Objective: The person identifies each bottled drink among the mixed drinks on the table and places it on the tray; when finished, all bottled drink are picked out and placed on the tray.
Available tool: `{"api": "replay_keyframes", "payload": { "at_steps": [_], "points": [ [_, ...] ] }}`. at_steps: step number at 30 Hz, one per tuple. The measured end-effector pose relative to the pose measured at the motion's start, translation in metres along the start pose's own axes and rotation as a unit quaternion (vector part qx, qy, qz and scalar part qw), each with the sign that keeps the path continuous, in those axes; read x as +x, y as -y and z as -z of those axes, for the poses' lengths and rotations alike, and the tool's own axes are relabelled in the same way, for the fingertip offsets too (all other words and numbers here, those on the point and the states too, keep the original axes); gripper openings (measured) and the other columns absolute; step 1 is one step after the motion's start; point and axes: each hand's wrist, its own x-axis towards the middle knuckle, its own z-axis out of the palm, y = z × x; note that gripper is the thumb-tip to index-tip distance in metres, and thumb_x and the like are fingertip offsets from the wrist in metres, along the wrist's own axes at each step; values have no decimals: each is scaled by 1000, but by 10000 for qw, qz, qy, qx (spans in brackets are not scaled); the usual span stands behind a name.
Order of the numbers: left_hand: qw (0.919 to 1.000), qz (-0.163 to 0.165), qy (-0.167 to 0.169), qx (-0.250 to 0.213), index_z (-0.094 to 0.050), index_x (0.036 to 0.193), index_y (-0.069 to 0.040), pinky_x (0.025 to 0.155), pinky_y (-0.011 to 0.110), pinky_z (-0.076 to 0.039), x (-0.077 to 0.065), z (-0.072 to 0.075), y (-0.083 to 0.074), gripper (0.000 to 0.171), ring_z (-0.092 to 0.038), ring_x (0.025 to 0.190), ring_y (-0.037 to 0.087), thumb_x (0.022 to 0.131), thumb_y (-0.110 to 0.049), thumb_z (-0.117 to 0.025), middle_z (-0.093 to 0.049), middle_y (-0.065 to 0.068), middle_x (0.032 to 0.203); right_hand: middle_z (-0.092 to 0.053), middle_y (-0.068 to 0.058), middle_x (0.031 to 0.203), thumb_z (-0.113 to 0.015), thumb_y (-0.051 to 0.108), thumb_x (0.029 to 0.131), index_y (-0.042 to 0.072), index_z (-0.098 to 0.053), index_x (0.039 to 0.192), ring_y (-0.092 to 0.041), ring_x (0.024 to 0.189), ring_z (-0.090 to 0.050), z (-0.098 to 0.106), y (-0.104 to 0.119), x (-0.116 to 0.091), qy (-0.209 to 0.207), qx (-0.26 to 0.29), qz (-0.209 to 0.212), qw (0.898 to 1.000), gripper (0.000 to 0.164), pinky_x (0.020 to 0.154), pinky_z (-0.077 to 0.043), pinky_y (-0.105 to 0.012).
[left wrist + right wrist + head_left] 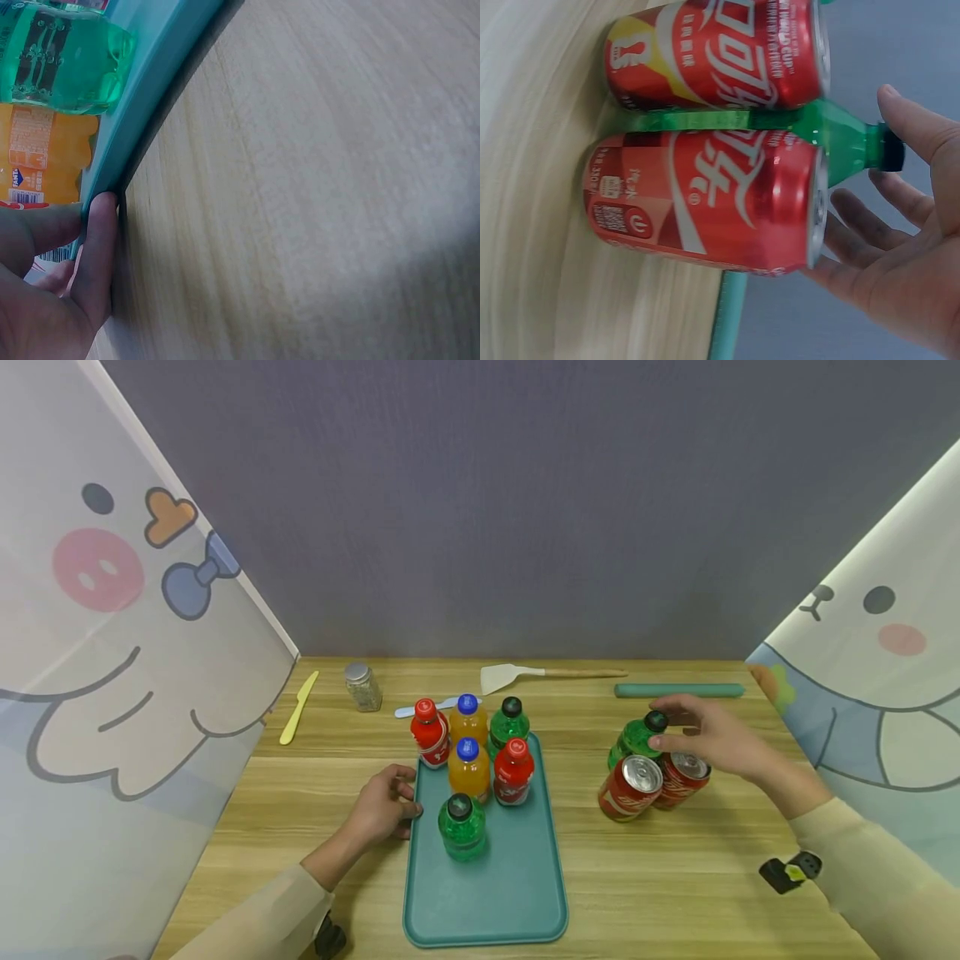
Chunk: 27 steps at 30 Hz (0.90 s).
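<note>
My left hand (384,806) pinches the left rim of a teal tray (487,918), thumb over the edge and a finger along its outer side. On the tray stand two red-capped bottles (513,774), two orange soda bottles (470,770) with blue caps and two green bottles (462,831) with black caps. Off to the right, another green bottle (840,146) stands upright behind two red cola cans (712,202). Around its black cap, the thumb and fingers of my right hand (705,739) are spread, with a gap showing at the thumb in the right wrist view.
Along the back of the table (330,852) lie a white spatula (498,677) with a wooden handle and a teal rod (678,690). A spice jar (363,687), a yellow knife (299,707) and a pale blue utensil (423,708) are at the back left. A grey partition (525,510) rises behind.
</note>
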Motion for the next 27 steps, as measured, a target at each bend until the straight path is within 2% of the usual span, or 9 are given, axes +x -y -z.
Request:
{"api": "replay_keyframes", "payload": {
  "at_steps": [4, 7, 18, 27],
  "points": [
    [10000, 4, 76, 24, -52, 133, 3, 50, 39, -62, 0, 1, 0, 53, -60, 65, 22, 85, 14, -70, -55, 15, 97, -59, -24, 137, -73, 29, 97, 1, -50, 144, -50, 126, -57, -2, -5, 2, 128, 127, -56, 9998, 60, 88, -60, -38],
    [9999, -34, 123, 19, -51, 133, 4, 50, 39, -62, 0, 1, 0, 53, -60, 64, 21, 85, 14, -71, -55, 15, 97, -59, -25, 136, -73, 28, 97, -1, -51, 143, -50, 124, -58, -4, -9, 3, 201, 215, -100, 9995, 59, 83, -60, -30],
    [10000, 17, -17, -82, -54, 130, 2, 49, 40, -62, 1, 0, 1, 52, -60, 62, 23, 83, 16, -71, -56, 15, 96, -59, -26, 133, -74, 27, 96, 0, -57, 135, -49, 121, -62, -9, -12, 5, 194, 596, -310, 9976, 50, 76, -61, -30],
    [10000, 33, -6, -74, -55, 130, 2, 49, 40, -62, -1, 0, 0, 51, -59, 63, 23, 84, 15, -71, -56, 15, 96, -64, -22, 129, -79, 30, 92, 6, -66, 127, -43, 115, -67, -13, -10, 4, -312, 549, -421, 9971, 44, 75, -62, -29]
  ]
}}
